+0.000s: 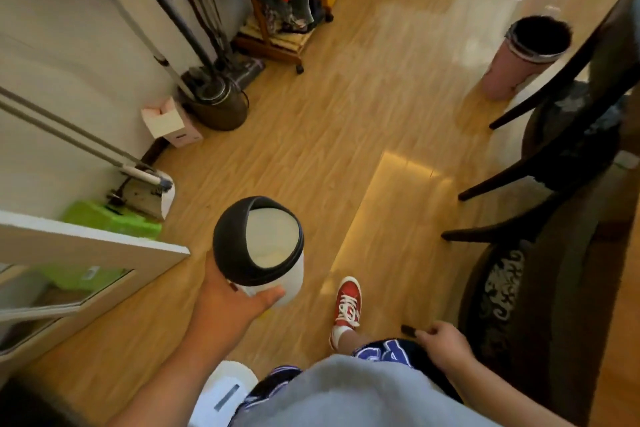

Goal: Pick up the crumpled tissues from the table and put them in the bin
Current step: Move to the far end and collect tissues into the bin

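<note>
A small white bin (263, 253) with a black swing-lid ring hangs above the wooden floor, gripped from below and behind by my left hand (235, 295). Its white flap looks closed. My right hand (441, 340) is low at the right beside my hip, fingers curled around a small dark object (408, 330). No crumpled tissues show anywhere in view, and the table top is out of sight.
A pink bin (519, 59) with a dark liner stands at the far right. Dark chairs (554, 163) fill the right side. A mop (145, 177), a green box (110, 218), a pink carton (169, 121) and a clothes rack (277, 10) line the left wall. A white cabinet edge (86, 246) juts in lower left.
</note>
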A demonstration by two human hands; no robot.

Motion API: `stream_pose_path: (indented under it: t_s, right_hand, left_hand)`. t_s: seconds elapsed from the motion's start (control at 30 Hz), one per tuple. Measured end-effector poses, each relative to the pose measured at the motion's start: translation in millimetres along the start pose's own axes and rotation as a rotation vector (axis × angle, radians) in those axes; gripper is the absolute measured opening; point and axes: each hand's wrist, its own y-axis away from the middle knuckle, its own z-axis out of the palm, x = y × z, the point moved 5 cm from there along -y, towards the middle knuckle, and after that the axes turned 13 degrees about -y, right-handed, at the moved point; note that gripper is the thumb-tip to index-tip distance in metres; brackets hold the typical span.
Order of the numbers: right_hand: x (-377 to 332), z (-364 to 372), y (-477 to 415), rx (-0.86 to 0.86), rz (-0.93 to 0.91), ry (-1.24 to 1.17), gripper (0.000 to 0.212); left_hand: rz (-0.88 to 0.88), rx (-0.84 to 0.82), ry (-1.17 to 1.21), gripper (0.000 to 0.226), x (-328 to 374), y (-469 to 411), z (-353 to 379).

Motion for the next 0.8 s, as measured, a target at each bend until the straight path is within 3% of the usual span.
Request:
stream_pose_path:
  t_s: [0.23,0.5,0.6,0.8]
  right_hand:
    - [-147.3,-31.7,-43.6,-0.034,-0.104,-0.045,0.023]
    - [-298.9,-72.3,-113.9,-0.05,-0.229,-0.056,0.027]
    - [-331.8,-87.3,-137.1,-0.045,-0.202,-0.067,0.028]
    - [-347.3,-139.1,-156.1,0.105,-0.074,-0.244,0.026]
  left_hand:
    - [-0.066,0.048,-0.017,0.114,19.5,-64.4,-15.6]
    - [-0.063,-0.018,-0.029,0.114,45.8,-192.1,-6.1]
    - [0.008,-0.052,-0.032,0.113,74.3,-261.6,1.1]
    - [0.192,-0.298,-0.09,0.108,169.4,-388.0,29.5]
